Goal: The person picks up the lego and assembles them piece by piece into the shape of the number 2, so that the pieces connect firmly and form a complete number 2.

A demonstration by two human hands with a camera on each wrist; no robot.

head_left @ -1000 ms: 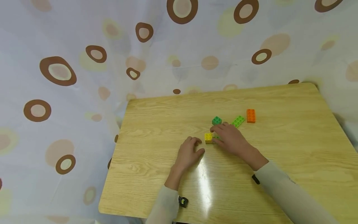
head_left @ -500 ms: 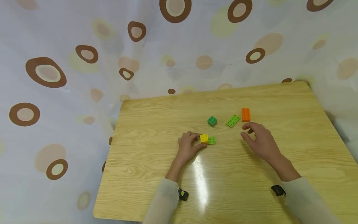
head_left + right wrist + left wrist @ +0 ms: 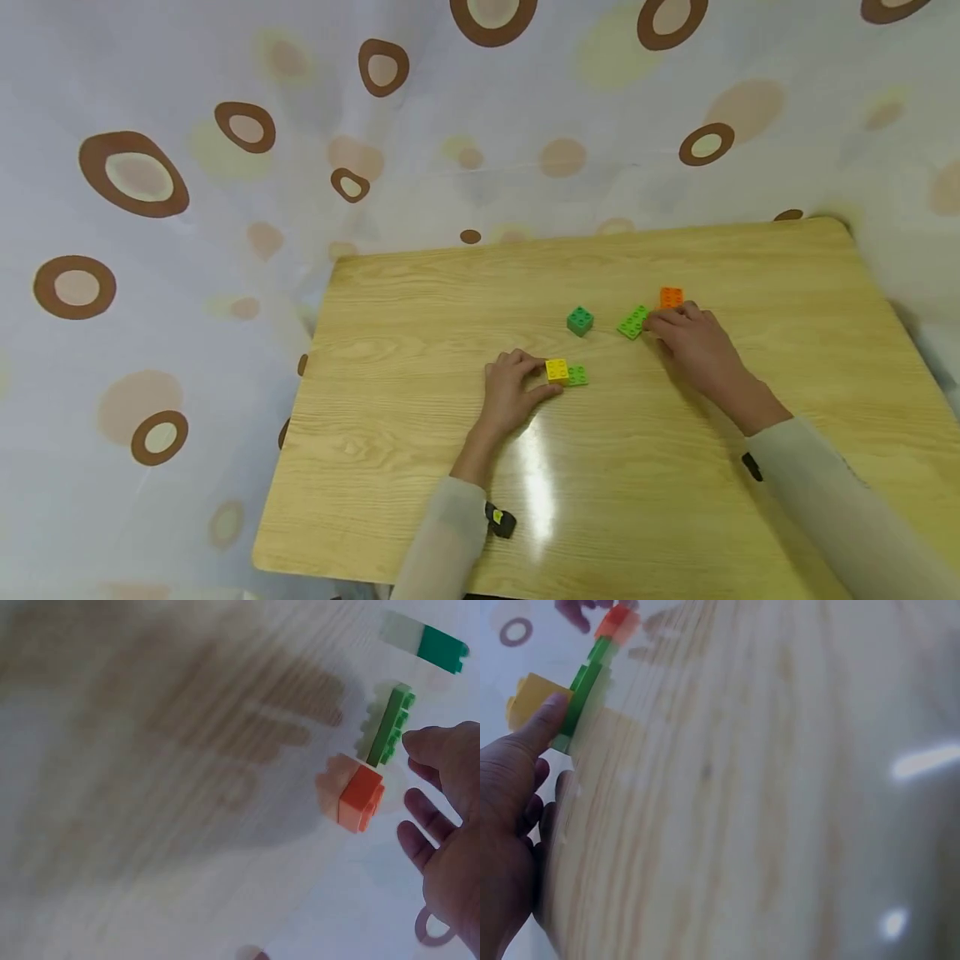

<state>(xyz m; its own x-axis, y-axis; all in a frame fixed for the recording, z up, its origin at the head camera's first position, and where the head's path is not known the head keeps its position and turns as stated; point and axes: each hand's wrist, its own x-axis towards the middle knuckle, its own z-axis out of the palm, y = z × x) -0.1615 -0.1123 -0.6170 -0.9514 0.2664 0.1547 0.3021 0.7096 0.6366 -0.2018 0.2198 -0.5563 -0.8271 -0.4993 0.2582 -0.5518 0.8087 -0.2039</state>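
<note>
My left hand (image 3: 512,390) pinches a yellow toy brick (image 3: 557,370) between thumb and fingers. That brick sits over one end of a light green plate brick (image 3: 578,376), whose other end sticks out to the right. In the left wrist view the thumb lies against the side of the yellow brick (image 3: 534,699). My right hand (image 3: 697,348) is held over the table with loosely bent fingers and nothing in them. Its fingertips overlap the near part of an orange brick (image 3: 671,296) in the head view. Another light green plate brick (image 3: 633,322) lies just left of those fingers.
A dark green brick (image 3: 580,321) stands behind the yellow one. The wooden table (image 3: 420,308) reaches back to a patterned curtain (image 3: 420,183), which also hangs along the left side.
My right hand first drew back from the yellow brick to the right, then moved forward to the orange brick. My left hand closed its fingers on the yellow brick.
</note>
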